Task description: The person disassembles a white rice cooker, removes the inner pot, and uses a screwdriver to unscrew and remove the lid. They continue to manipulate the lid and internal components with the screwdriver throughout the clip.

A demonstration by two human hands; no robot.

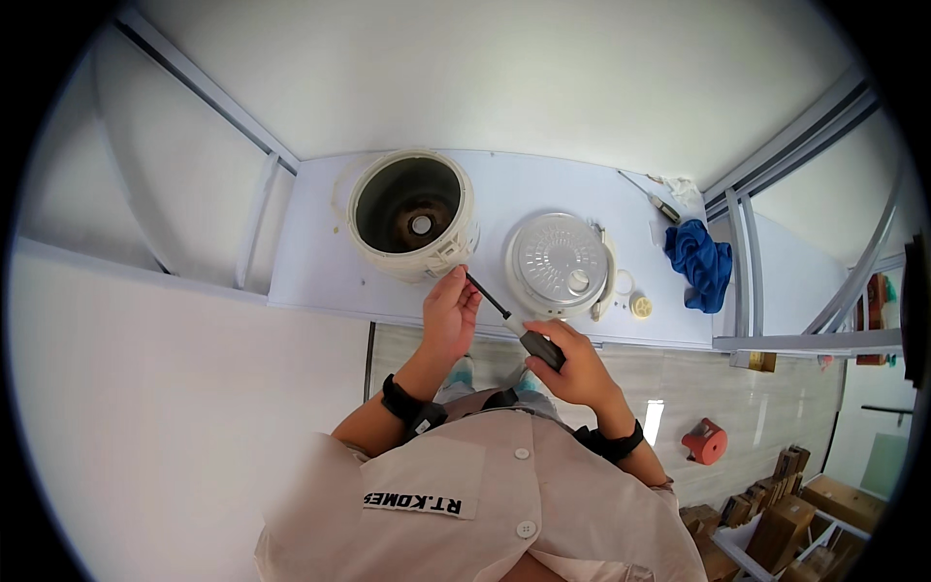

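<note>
A cream rice cooker body (412, 215) with its lid off stands open at the back left of the white table (320, 262). Its detached round lid (560, 263) lies to the right. My right hand (575, 363) grips the black handle of a screwdriver (512, 321), whose shaft points up-left toward the cooker's front hinge. My left hand (449, 315) pinches the shaft near its tip, right at the cooker's lower edge.
A blue cloth (700, 260) lies at the table's right end, with a second screwdriver (652, 199) behind it. A small round cream part (640, 307) and a ring sit beside the lid. On the floor are a red object (705, 441) and brown boxes (781, 519).
</note>
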